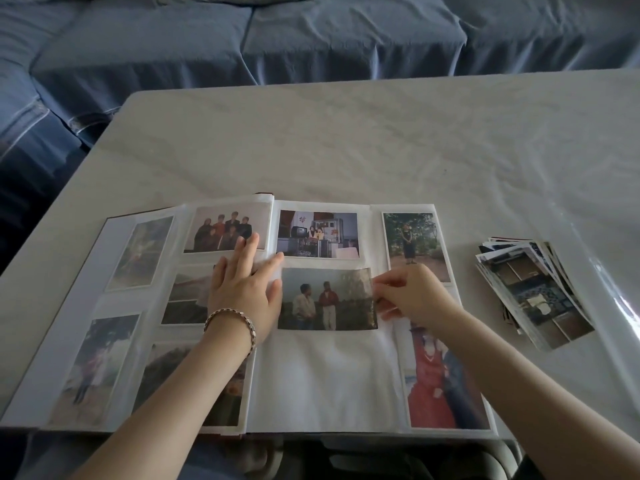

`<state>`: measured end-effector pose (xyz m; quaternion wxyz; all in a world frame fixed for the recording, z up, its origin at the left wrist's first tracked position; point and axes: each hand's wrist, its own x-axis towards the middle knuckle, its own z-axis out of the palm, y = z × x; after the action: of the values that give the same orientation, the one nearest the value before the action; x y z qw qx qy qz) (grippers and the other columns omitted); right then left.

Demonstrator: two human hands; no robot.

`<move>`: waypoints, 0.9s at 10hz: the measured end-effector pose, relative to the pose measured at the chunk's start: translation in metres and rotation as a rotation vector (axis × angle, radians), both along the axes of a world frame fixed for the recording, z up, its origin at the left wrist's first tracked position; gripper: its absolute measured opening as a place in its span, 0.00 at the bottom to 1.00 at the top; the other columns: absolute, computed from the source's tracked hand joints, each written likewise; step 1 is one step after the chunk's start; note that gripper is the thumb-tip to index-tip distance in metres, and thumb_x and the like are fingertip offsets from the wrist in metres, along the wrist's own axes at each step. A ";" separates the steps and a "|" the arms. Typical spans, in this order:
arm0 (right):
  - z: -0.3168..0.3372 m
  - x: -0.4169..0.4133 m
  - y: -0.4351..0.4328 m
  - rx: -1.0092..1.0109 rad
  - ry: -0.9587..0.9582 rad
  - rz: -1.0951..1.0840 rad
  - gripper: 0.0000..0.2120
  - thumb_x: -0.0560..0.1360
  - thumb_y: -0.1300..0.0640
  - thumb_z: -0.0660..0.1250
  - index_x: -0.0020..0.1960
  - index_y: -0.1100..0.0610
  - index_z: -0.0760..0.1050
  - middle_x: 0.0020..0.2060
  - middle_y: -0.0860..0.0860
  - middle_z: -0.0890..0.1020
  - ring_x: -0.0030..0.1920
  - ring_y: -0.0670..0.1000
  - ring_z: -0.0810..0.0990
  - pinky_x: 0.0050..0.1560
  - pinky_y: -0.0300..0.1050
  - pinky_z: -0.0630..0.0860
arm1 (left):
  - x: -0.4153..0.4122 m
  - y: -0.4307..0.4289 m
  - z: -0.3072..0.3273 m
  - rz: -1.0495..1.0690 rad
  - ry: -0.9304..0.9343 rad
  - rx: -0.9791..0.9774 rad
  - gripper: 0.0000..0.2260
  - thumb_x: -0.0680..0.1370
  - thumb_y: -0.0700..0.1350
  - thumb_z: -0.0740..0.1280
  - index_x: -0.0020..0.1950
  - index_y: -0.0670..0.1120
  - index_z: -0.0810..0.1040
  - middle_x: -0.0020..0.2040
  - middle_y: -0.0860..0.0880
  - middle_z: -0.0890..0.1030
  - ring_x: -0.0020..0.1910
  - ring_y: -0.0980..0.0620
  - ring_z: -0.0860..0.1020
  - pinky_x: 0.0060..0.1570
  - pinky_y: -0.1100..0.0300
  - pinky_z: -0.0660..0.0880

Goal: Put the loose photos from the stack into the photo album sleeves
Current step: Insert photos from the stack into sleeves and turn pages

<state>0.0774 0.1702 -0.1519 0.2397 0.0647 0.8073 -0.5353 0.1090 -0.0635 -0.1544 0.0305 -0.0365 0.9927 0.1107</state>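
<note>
- Pale marbled table is carrying one open album.
- Left hand is pressing flat, fingers spread, at album's spine.
- Right hand is pinching one glossy photo on album's right page.
- One fanned stack is lying right of album.

A home living room; blue-covered sofa behind a pale table

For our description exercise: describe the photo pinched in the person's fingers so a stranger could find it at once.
On the table lies an open photo album. On its right page, below the television photo, sits a landscape photo of two standing people. It alone is pinched at its edge by the right hand.
</note>
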 end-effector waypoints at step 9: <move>-0.002 0.041 -0.027 0.501 0.552 -0.014 0.07 0.76 0.61 0.66 0.43 0.63 0.80 0.46 0.52 0.80 0.37 0.49 0.74 0.33 0.29 0.63 | 0.000 0.000 -0.002 0.004 0.022 0.023 0.20 0.81 0.49 0.55 0.73 0.57 0.62 0.78 0.52 0.44 0.76 0.52 0.42 0.72 0.56 0.40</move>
<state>0.1188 0.1432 -0.1541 -0.0139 -0.0196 0.9470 -0.3203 0.1088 -0.0638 -0.1567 0.0198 -0.0367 0.9916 0.1224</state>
